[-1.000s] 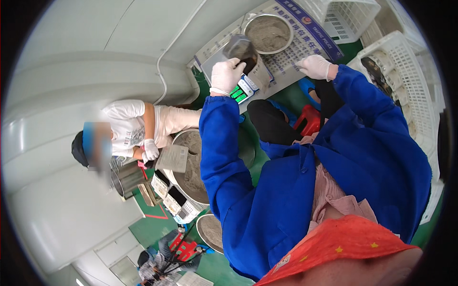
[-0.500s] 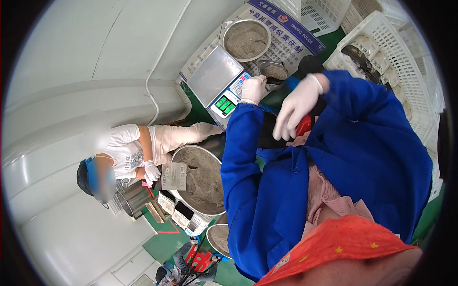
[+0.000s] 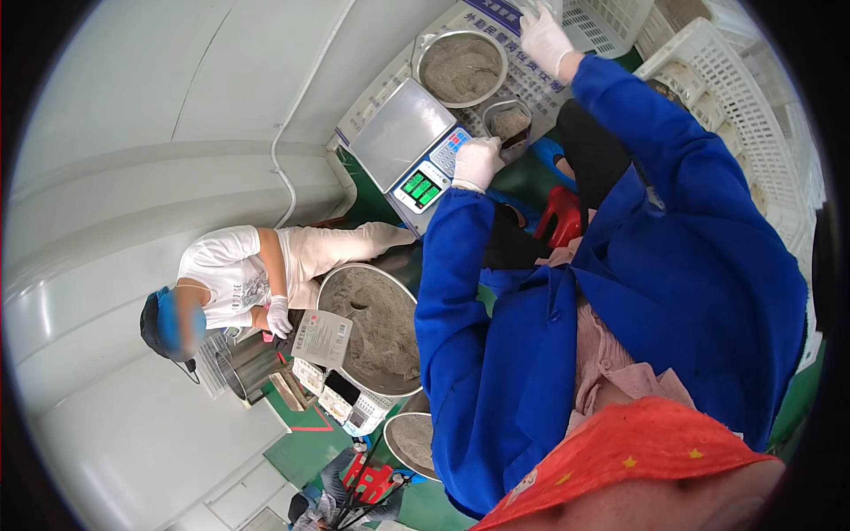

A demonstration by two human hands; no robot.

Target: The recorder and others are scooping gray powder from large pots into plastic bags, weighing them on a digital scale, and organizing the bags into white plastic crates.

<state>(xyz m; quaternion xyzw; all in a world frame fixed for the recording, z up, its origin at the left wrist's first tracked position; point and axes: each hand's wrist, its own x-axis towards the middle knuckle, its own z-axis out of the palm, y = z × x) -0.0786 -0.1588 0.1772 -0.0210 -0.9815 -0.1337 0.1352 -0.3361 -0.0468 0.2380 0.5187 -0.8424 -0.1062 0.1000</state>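
Note:
My gloved left hand (image 3: 478, 163) is closed on a small pouch (image 3: 510, 122) of grey powder with a dark inner side, just right of a digital scale (image 3: 403, 133). The scale’s steel pan is bare and its green display is lit. Behind the pouch sits a steel bowl (image 3: 459, 66) of grey powder on a printed board (image 3: 544, 97). My gloved right hand (image 3: 546, 40) is raised at the top, fingers curled at some translucent plastic beside a white crate; what they grip is unclear.
A co-worker (image 3: 235, 279) sits left beside a large powder basin (image 3: 372, 327), holding a flat packet (image 3: 320, 341). A white basket of packs (image 3: 735, 106) stands at right, a red stool (image 3: 560, 217) below me. Another person (image 3: 336, 491) and a second basin (image 3: 407, 442) are low in view.
My left hand and the pouch have moved from over the scale to its right. My right hand swung down toward my lap half a second ago and is now up at the top.

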